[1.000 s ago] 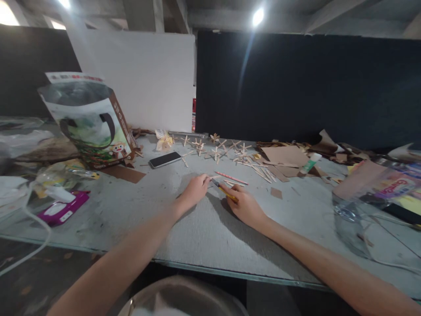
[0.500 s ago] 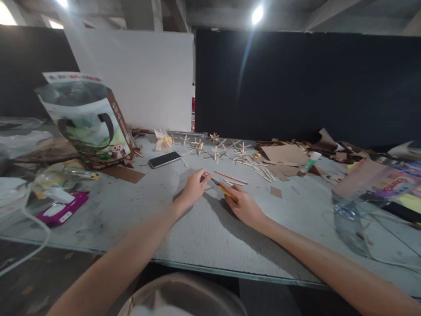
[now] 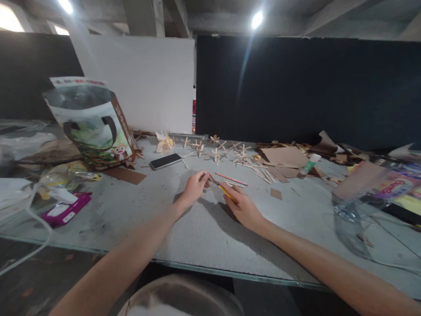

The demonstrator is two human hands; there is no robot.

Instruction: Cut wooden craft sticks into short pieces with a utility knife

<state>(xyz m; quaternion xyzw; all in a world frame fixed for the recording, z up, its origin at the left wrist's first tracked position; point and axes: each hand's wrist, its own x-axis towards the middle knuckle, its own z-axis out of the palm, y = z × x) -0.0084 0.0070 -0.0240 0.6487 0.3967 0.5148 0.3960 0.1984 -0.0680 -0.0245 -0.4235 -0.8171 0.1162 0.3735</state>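
My right hand (image 3: 244, 206) is closed around a yellow utility knife (image 3: 227, 192), its dark tip pointing up and left. That tip meets the fingertips of my left hand (image 3: 194, 186), which are pinched together; whatever small piece they hold is too small to make out. Just beyond both hands lies a red-and-white patterned pencil (image 3: 231, 178), with a few thin wooden sticks (image 3: 234, 184) beside it. Farther back, several star-like shapes of crossed sticks (image 3: 216, 156) are spread over the grey table (image 3: 197, 237).
A phone (image 3: 165, 161) lies behind my left hand. A large printed bag (image 3: 95, 131) and a purple object (image 3: 66, 210) are at left. Cardboard pieces (image 3: 283, 156) and a glue stick (image 3: 310, 165) lie back right. A clear plastic container (image 3: 350, 228) stands at right.
The view has tilted up slightly, so things sit a little lower. My hands stay close together; the knife's tip has drawn nearer the left fingertips.
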